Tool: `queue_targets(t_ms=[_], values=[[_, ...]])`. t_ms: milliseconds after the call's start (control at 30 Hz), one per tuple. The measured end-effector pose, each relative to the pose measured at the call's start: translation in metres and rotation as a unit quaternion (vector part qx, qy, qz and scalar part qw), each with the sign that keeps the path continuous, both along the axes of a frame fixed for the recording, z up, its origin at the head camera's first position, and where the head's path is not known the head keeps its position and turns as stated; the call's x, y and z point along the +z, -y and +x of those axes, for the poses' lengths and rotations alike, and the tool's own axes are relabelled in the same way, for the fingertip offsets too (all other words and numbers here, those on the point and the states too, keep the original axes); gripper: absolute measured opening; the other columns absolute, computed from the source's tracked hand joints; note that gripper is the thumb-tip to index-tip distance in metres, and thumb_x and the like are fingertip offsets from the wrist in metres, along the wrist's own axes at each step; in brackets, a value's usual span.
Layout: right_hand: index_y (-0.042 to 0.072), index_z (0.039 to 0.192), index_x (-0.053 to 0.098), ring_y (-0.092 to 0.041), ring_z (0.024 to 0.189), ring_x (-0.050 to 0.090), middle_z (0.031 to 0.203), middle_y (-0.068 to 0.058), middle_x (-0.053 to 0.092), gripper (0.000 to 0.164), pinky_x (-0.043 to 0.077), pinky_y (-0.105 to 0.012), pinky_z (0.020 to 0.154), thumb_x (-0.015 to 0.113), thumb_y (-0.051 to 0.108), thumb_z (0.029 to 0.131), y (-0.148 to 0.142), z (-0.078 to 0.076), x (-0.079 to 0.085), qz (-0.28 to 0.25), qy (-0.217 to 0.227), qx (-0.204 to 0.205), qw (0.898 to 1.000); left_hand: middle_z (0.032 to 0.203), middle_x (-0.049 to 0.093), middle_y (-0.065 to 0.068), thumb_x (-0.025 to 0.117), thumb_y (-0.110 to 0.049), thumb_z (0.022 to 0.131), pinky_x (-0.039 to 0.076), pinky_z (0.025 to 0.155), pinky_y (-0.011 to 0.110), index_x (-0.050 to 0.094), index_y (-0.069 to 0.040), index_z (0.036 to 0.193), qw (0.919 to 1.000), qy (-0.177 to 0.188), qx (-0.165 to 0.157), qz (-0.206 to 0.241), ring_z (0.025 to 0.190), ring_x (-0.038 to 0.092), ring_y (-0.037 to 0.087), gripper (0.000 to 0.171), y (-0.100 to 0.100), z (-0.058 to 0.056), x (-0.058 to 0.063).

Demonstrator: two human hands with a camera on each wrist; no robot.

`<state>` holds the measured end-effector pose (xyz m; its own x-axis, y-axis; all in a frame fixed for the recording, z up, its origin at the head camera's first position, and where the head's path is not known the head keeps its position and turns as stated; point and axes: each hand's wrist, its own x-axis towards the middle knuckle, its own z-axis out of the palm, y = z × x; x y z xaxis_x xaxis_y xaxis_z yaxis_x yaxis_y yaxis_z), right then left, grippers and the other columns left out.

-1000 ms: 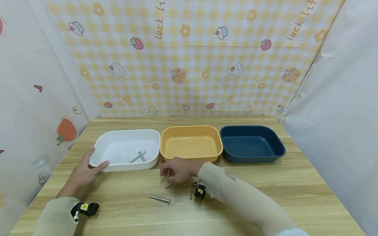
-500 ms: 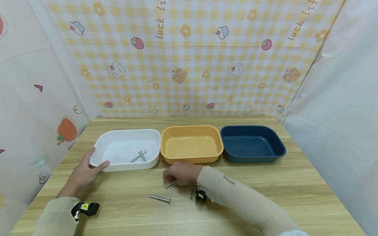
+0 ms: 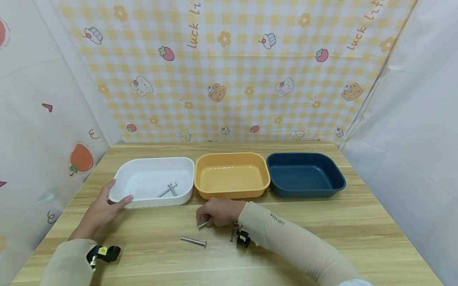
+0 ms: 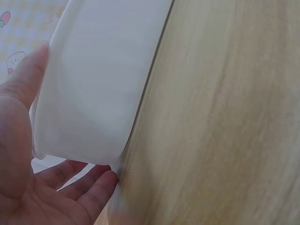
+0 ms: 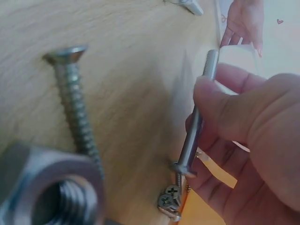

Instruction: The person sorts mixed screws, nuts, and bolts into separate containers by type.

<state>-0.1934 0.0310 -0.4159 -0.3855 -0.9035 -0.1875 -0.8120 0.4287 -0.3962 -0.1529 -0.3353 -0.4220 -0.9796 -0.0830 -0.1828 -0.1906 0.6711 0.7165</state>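
Note:
At the left, my left hand (image 3: 101, 208) grips the near-left corner of a white tray (image 3: 154, 202); in the left wrist view the thumb lies along the tray's rim and the fingers reach round its end. Two or more bolts (image 3: 166, 191) lie crossed inside that tray. In front of the yellow tray (image 3: 232, 194), my right hand (image 3: 222, 211) pinches a bolt (image 5: 190, 145) between thumb and fingers, its threaded end up past the thumb in the right wrist view. Several cross-head screws (image 5: 169, 197) lie just beyond the bolt's head.
Another long bolt (image 3: 193, 241) lies on the wooden table nearer the front. A countersunk screw (image 5: 72, 103) and a hex nut (image 5: 61, 178) are close to the right wrist. To the right of the yellow tray stands a dark blue tray (image 3: 307, 193).
My right hand has come slightly down and nearer the front, and its fingers have taken hold of the bolt, which has shifted slightly. My left hand has stayed on the white tray.

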Motion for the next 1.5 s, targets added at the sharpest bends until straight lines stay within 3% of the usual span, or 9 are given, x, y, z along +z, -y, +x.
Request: queue_targets(t_ms=[267,600,900,1167,1233,1367,1500], values=[[0.018,0.103,0.067,0.003,0.08,0.051,0.089,0.011,0.062,0.017,0.044,-0.008,0.073,0.066,0.005,0.092,0.002,-0.001,0.006,-0.054,0.062,0.049,0.995,0.151,-0.008,0.038,0.057,-0.057,0.092,0.012,0.099,0.076,-0.015,-0.004,0.151,0.9999,-0.005,0.0,0.009,0.134,0.001,0.061,0.107,0.0,0.002,0.001],[0.012,0.108,0.068,0.003,0.084,0.052,0.094,0.009,0.063,0.021,0.045,-0.008,0.076,0.066,0.0,0.091,0.006,0.001,0.017,-0.159,0.033,0.046,0.986,0.151,-0.009,0.037,0.057,-0.058,0.091,0.012,0.099,0.076,-0.015,-0.003,0.151,1.0,0.001,0.001,0.01,0.135,0.001,0.06,0.108,-0.001,0.002,0.002],[0.004,0.104,0.066,-0.002,0.086,0.055,0.097,-0.002,0.067,0.02,0.046,-0.011,0.078,0.067,-0.006,0.087,0.011,0.001,0.02,-0.304,-0.022,0.063,0.95,0.152,-0.007,0.036,0.057,-0.056,0.091,0.011,0.1,0.076,-0.015,-0.005,0.152,0.9999,-0.005,0.002,0.01,0.135,0.001,0.06,0.107,-0.001,0.001,0.003],[0.0,0.103,0.064,-0.008,0.08,0.057,0.093,-0.006,0.066,0.02,0.047,-0.011,0.073,0.068,-0.009,0.085,0.017,0.002,0.021,-0.391,-0.068,0.008,0.918,0.152,-0.008,0.036,0.057,-0.056,0.092,0.011,0.1,0.076,-0.014,-0.003,0.152,1.0,-0.009,-0.003,0.0,0.135,0.0,0.06,0.107,0.0,-0.001,0.001],[0.001,0.103,0.064,-0.009,0.079,0.055,0.091,-0.006,0.065,0.02,0.046,-0.011,0.072,0.068,-0.008,0.086,0.019,0.002,0.021,-0.392,-0.073,-0.018,0.917,0.152,-0.008,0.036,0.058,-0.055,0.092,0.011,0.1,0.076,-0.014,-0.003,0.152,0.9999,-0.01,-0.004,-0.001,0.135,0.0,0.06,0.107,0.0,-0.001,0.001],[0.001,0.107,0.063,-0.01,0.08,0.053,0.092,-0.007,0.063,0.02,0.045,-0.012,0.073,0.065,-0.006,0.089,0.025,0.001,0.02,-0.365,-0.068,-0.064,0.926,0.152,-0.008,0.036,0.058,-0.056,0.092,0.011,0.1,0.076,-0.014,-0.003,0.152,1.0,-0.009,-0.001,0.002,0.135,0.0,0.059,0.108,0.0,-0.001,0.001],[-0.001,0.112,0.06,-0.012,0.081,0.051,0.093,-0.007,0.06,0.02,0.044,-0.013,0.073,0.058,-0.006,0.093,0.032,0.001,0.021,-0.35,-0.039,-0.087,0.932,0.152,-0.007,0.036,0.058,-0.057,0.091,0.011,0.1,0.076,-0.014,-0.004,0.152,1.0,-0.006,0.003,0.006,0.135,0.001,0.06,0.108,-0.001,0.001,0.001]])
